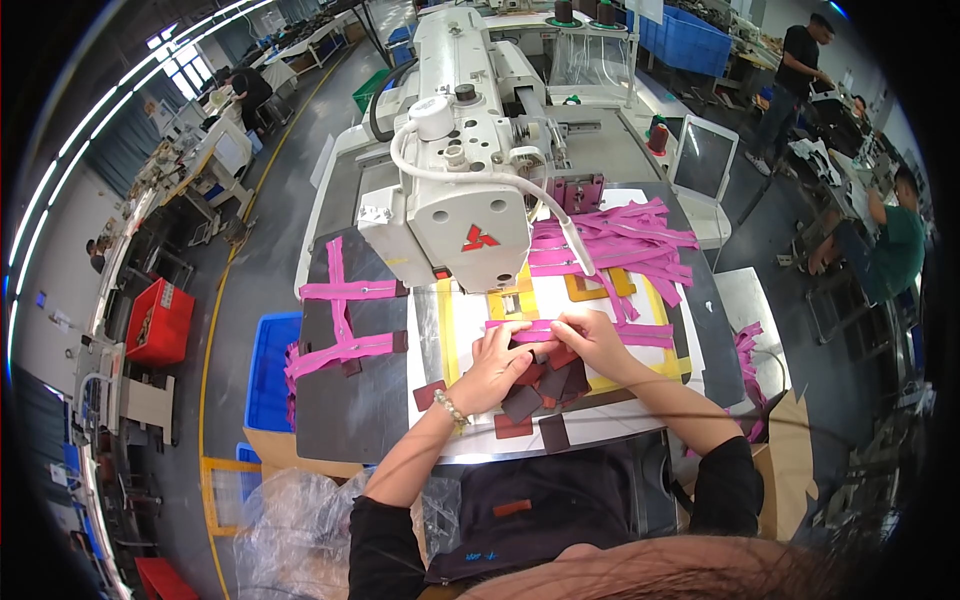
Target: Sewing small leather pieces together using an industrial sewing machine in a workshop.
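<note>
A magenta zipper (648, 333) lies crosswise in front of the sewing machine head (455, 215). My left hand (490, 368) pinches its left part with the fingers. At its middle, close by, my right hand (592, 345) has thumb and fingertips closed on the tape. Below both hands is a heap of dark red and brown patches (565, 382), partly covered by my fingers. A few patches lie apart, such as a reddish one (513, 426) and a dark one (554, 434). Whether a patch is between my fingers is hidden.
A pile of magenta zippers (610, 240) sits right of the machine head. More zippers with dark end tabs (345, 352) lie at the left. A yellow-edged template (448, 330) is under the work. A blue bin (270, 370) stands left; a screen (705, 155) stands back right.
</note>
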`<state>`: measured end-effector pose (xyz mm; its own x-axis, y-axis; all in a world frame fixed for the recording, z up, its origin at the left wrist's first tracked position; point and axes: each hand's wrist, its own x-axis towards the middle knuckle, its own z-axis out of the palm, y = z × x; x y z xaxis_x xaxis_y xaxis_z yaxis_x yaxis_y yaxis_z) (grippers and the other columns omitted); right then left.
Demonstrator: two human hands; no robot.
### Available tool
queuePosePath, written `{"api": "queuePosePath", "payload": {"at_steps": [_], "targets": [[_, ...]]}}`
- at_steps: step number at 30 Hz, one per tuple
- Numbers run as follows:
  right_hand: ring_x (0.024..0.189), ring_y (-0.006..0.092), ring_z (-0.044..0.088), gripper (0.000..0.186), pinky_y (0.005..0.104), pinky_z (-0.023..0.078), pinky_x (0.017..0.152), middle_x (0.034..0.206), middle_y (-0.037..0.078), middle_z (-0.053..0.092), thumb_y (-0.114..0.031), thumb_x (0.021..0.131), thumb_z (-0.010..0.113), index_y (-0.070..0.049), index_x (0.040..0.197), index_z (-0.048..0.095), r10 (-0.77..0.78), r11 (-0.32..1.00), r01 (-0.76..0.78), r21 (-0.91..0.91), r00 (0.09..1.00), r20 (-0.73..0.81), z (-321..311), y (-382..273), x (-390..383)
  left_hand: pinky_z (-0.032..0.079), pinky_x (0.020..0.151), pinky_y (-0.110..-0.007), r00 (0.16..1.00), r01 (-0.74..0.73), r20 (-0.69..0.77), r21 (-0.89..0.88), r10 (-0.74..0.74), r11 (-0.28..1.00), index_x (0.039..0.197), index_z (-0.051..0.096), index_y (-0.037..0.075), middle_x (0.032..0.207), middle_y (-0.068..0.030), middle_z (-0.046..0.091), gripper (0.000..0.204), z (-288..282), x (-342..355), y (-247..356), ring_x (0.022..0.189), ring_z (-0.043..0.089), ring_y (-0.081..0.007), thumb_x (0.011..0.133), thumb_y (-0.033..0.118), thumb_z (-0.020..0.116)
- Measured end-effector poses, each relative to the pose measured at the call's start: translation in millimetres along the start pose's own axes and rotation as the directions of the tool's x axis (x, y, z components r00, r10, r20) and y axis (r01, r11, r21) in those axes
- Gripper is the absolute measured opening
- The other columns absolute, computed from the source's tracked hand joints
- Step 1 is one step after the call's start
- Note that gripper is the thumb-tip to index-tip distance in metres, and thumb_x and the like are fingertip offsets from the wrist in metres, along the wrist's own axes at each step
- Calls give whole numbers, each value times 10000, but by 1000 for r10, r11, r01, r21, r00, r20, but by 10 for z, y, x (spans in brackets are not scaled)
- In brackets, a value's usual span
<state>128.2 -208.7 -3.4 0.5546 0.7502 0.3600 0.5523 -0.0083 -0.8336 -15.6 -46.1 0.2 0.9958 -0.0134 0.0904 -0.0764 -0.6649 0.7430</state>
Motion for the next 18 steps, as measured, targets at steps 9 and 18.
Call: {"api": "queuePosePath", "payload": {"at_steps": [9, 18], "targets": [[499, 68, 544, 307, 221, 453, 474, 610, 29, 561, -257, 946, 527, 16, 835, 614, 359, 717, -541, 440, 827, 432, -43, 57, 220, 167, 1036, -449, 1000, -21, 14, 68, 20, 997, 1296, 529, 185, 1332, -163, 365, 453, -87, 187, -3, 1239, 295, -326, 974, 408, 301], [478, 32, 466, 241, 196, 371, 435, 655, 6, 595, -193, 923, 557, 4, 812, 640, 376, 696, -665, 272, 659, 651, -239, 86, 132, 353, 454, -227, 867, -465, 148, 582, 475, 667, 1283, 538, 275, 605, 51, 436, 474, -9, 62, 135, 482, 432, -101, 818, 365, 538]]}}
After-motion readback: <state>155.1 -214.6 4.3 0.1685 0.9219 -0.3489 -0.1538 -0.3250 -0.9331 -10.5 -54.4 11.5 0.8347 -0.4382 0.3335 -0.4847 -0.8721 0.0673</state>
